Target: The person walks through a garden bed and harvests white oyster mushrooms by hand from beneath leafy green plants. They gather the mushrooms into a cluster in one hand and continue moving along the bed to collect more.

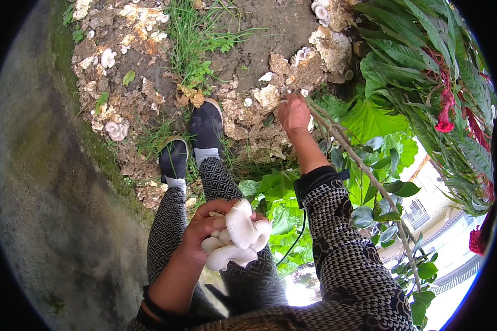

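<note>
My left hand (pixel 203 231) holds a cluster of white oyster mushrooms (pixel 241 227) above my legs, its fingers wrapped around the base. The caps are broad and smooth, with smaller ones tucked near my thumb. My right hand (pixel 294 112) reaches out to the crumbly mushroom substrate (pixel 248 136), fingers pointing down at its edge. A bit of something pale shows beside those fingertips; whether they grip it is hidden. Small white mushroom caps (pixel 304 92) stand just past the fingers, and another cap (pixel 247 102) sits to their left.
Oyster mushroom clusters grow at left (pixel 117 130) and on the far substrate (pixel 302 54). A mossy concrete wall (pixel 37 165) runs along the left. A woody branch (pixel 356 155) slants close beside my right forearm. Broad green leaves (pixel 372 118) and red cockscomb flowers (pixel 444 109) crowd the right.
</note>
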Demonstrator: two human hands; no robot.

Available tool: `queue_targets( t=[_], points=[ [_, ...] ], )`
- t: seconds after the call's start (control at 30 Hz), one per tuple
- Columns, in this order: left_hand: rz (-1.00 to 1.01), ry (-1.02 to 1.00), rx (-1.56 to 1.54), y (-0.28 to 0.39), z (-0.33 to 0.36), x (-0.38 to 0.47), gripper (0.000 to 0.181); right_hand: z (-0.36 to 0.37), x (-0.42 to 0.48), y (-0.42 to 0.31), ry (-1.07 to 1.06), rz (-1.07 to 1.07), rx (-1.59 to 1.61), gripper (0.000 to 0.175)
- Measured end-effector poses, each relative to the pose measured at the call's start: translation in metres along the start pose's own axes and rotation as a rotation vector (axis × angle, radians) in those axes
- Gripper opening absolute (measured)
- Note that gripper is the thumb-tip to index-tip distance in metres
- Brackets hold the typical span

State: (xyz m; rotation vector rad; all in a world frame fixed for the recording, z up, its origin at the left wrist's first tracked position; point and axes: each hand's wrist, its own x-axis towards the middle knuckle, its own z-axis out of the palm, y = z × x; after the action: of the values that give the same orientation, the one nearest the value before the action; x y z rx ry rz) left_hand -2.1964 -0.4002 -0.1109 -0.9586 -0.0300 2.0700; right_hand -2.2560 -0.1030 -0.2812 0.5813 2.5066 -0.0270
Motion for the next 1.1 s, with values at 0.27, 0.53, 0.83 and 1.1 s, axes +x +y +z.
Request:
queue_targets(
  t=[0.27, 0.53, 0.83, 1.1],
  points=[
    [0.0, -0.018, 0.024, 0.003, -0.002, -0.003, 0.052, 0.006, 0.006, -0.01, -0.074, 0.086, -0.102, 0.024],
    [0.035, -0.021, 0.04, 0.007, 0.0, -0.004, 0.045, -0.008, 0.019, -0.008, -0.103, 0.141, -0.018, 0.029],
    [0.045, -0.025, 0.025, 0.009, 0.002, -0.005, 0.047, -0.008, 0.016, -0.01, -0.155, 0.103, -0.079, 0.033],
    [0.005, 0.008, 0.069, 0.006, -0.002, -0.004, 0.049, -0.005, 0.021, -0.006, -0.154, 0.107, -0.039, 0.032]
  ],
)
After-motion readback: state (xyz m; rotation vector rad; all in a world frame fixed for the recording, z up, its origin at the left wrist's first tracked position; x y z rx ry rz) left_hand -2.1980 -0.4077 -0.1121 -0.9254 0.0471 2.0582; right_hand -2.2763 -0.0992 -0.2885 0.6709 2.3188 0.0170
